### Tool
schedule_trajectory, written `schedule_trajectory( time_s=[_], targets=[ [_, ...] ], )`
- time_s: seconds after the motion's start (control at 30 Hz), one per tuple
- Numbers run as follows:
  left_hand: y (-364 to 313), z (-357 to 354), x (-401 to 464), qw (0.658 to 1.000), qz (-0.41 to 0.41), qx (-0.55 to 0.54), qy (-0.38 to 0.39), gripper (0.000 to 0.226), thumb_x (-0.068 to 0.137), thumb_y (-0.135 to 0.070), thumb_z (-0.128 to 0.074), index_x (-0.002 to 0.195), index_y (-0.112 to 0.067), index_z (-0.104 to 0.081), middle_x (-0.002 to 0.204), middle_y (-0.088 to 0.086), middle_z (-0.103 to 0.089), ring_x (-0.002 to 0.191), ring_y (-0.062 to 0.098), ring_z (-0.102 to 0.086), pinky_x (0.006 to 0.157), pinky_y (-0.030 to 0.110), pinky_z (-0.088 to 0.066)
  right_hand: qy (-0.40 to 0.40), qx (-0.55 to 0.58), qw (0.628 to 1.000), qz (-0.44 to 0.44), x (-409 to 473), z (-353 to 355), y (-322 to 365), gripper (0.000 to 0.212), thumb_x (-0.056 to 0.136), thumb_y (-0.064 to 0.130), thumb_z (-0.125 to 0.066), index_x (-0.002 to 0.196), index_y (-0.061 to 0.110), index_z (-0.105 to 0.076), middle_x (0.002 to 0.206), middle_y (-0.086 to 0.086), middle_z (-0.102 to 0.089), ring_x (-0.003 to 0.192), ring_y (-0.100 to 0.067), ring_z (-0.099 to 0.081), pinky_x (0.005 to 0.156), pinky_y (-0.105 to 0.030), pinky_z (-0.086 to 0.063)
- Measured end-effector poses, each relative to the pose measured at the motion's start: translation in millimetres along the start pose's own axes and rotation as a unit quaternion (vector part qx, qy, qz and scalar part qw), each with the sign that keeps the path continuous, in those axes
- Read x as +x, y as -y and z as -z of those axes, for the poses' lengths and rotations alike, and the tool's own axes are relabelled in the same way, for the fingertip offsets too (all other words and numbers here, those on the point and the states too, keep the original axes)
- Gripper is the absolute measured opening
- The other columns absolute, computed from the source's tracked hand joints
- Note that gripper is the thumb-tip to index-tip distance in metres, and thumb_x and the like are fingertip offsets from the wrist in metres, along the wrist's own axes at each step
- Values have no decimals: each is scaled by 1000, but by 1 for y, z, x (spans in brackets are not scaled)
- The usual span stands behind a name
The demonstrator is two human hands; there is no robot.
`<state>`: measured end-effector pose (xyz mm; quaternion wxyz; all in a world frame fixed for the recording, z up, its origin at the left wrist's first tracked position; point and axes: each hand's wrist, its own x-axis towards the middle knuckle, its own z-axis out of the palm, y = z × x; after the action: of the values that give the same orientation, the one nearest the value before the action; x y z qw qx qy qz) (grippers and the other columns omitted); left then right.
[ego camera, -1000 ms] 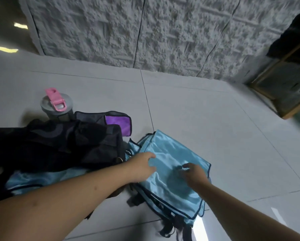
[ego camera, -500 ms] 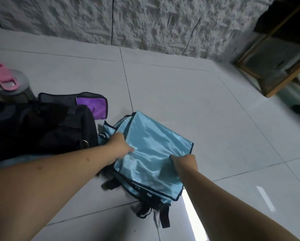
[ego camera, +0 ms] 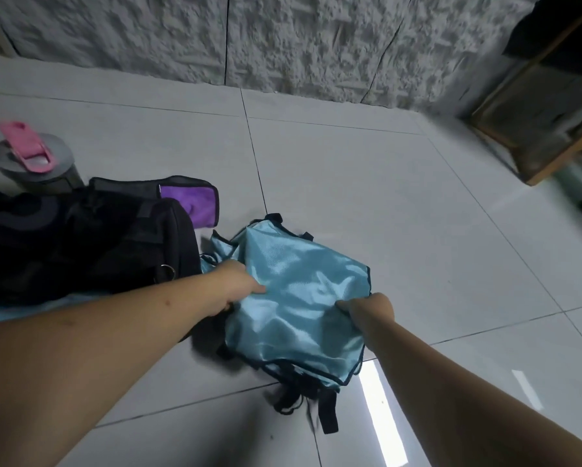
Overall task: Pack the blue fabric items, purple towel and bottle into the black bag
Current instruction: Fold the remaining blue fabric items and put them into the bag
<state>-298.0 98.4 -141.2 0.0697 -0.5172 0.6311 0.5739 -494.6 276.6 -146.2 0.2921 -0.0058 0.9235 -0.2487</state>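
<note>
black bag (ego camera: pixel 81 244) mid-left, mouth unseen | blue fabric (ego camera: pixel 299 298) centre floor, being gathered | bottle (ego camera: pixel 35 163) upper left, purple towel (ego camera: pixel 190 203) beside bag, unpacked | left hand (ego camera: pixel 235 284), right hand (ego camera: pixel 367 310) pinch opposite edges | next, likely: lift leftward into bag

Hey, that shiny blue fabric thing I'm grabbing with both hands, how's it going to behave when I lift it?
The blue fabric item will probably go floppy: it already wrinkles and bunches where the left hand and right hand grip it. Its satin sheen suggests it may be slippery. The black straps at its near edge will likely dangle.
</note>
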Motion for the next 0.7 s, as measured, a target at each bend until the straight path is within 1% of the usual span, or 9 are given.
schedule_trajectory(
  time_s=[0.1,0.2,0.3,0.33,0.4,0.43,0.47,0.6,0.7],
  targets=[
    [0,-6,-10,999,2,-24,39,41,67,-24,-87,100,-9,-68,90,10,-70,69,21,-62,55,25,-45,33,30,999,-19,-5,4,1,58,64,35,-93,100,5,-59,91,-11,-68,81,-29,-69,80,-41,-61],
    [1,-3,-15,995,2,-87,54,57,40,-23,-83,95,-9,-73,101,16,-74,91,31,-72,83,39,-59,46,60,997,-16,-8,7,0,51,63,28,-95,95,5,-63,91,-12,-71,80,-32,-71,77,-45,-63],
    [-1,-1,-24,976,4,-199,91,60,43,-16,-80,102,-8,-73,116,20,-71,108,39,-67,101,52,-51,55,96,994,14,-17,8,3,43,62,26,-95,90,6,-69,86,-12,-75,76,-33,-74,69,-50,-64],
    [-1,-2,-26,968,16,-228,103,66,49,-19,-85,113,-11,-70,128,16,-67,119,37,-62,108,53,-44,63,111,992,24,-19,8,4,44,61,25,-95,90,5,-70,85,-13,-76,74,-33,-75,67,-51,-63],
    [2,-6,-26,962,26,-251,103,81,68,-31,-89,139,-15,-53,149,2,-45,143,29,-37,119,49,-26,77,131,988,40,-24,7,6,41,64,20,-93,94,1,-72,87,-16,-77,76,-35,-76,69,-53,-63],
    [5,-7,-26,961,28,-260,94,80,76,-30,-86,144,-13,-47,153,2,-39,147,27,-30,119,47,-23,84,139,986,41,-26,8,9,38,68,17,-90,96,0,-71,90,-18,-76,79,-36,-76,71,-55,-62],
    [8,-9,-25,962,32,-257,89,74,80,-27,-84,143,-10,-48,152,2,-41,145,27,-32,117,47,-26,93,151,984,34,-27,8,10,36,72,13,-87,99,-2,-70,92,-20,-76,81,-38,-75,72,-57,-61],
    [18,-8,-31,965,61,-239,93,33,85,-6,-76,117,-4,-69,109,13,-75,100,31,-70,89,45,-57,173,171,969,-35,-28,12,13,42,73,10,-87,106,-6,-68,95,-22,-77,89,-40,-74,80,-57,-60],
    [21,2,-40,958,55,-256,116,27,87,-1,-72,114,-4,-70,102,19,-76,96,37,-73,86,53,-58,196,119,972,-48,-24,10,9,53,64,14,-95,108,-2,-69,96,-20,-77,88,-40,-74,80,-58,-60]
  ],
)
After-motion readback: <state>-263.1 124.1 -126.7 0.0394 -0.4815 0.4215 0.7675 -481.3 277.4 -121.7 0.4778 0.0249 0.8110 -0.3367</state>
